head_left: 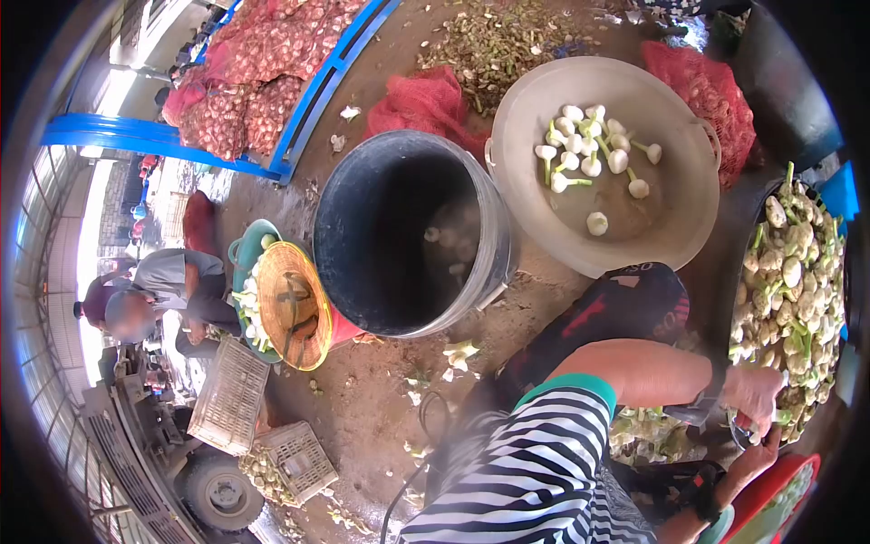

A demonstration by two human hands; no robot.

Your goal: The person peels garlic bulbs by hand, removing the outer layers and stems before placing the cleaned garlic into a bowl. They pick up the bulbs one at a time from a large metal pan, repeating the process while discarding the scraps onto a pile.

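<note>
My left hand (754, 392) is at the lower right, over the near edge of the dark tub (736, 317) heaped with garlic bulbs (790, 299). Just below it my right hand (754, 462) comes up beside the red-rimmed basin (770, 499). The two hands meet at a pale bulb end; their fingers are bent together, and what each one holds is too small to make out. Several trimmed white bulbs with green stems (591, 145) lie in the wide grey basin (544, 213).
A big dark bucket (489, 272) with some bulbs inside stands mid-view. Left of it are a yellow basket (294, 304) and plastic crates (229, 396). Another person (181, 281) sits at the left. Red net sacks (245, 109) lie behind a blue frame (308, 104).
</note>
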